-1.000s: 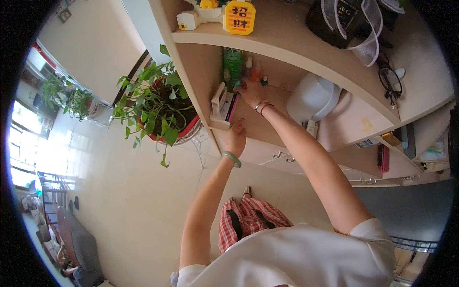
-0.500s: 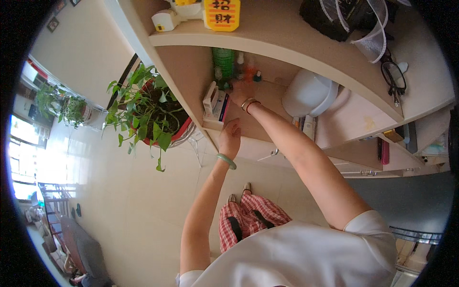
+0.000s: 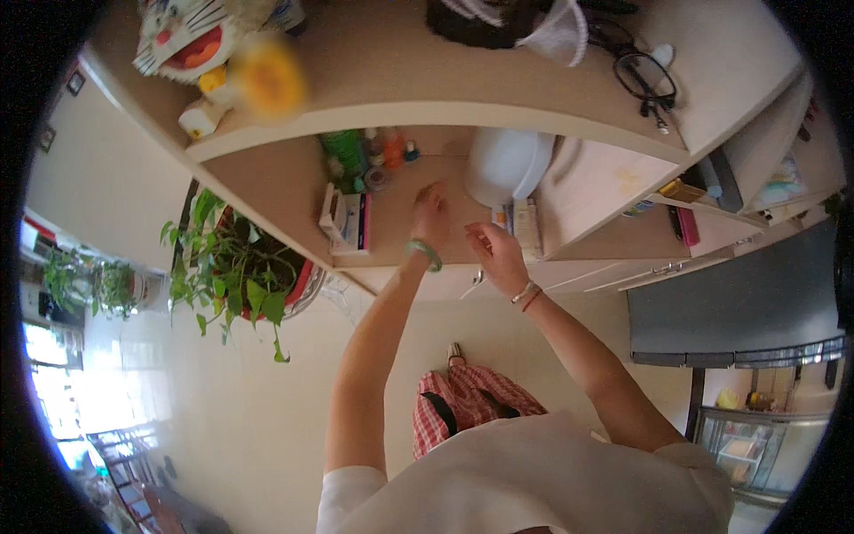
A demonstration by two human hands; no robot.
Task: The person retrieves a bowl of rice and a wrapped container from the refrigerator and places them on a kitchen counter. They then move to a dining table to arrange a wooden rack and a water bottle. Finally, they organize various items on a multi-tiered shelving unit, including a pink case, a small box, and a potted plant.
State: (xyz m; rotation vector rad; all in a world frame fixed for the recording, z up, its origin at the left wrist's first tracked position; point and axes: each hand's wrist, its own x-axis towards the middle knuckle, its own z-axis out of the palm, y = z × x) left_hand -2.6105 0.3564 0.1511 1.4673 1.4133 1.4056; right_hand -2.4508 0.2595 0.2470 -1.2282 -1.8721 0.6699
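My left hand [image 3: 431,216], with a green bangle at its wrist, reaches over the floor of the cabinet shelf [image 3: 400,236]; motion smears its fingers. Just right of it, at the shelf's front edge, my right hand [image 3: 500,255] has its fingers loosely bent and apart, and I see nothing in them. Behind my left hand, toward the back left, are a green bottle [image 3: 344,156], an orange-red bottle [image 3: 393,147] and a round roll-like item [image 3: 377,179]. Small boxes [image 3: 356,221] stand left of it. A white rounded container [image 3: 509,166] sits behind my right hand, with slim packages [image 3: 525,224] before it.
Above, the upper shelf board [image 3: 427,114] curves across, bearing a white cat figure [image 3: 191,40] and glasses [image 3: 645,78]. A potted leafy plant [image 3: 245,271] stands left of the cabinet. A dark grey panel [image 3: 738,307] lies to the right.
My right hand has drawn back from the bottles to the shelf's front, farther right. My left hand has moved in over the shelf. The whole view has shifted.
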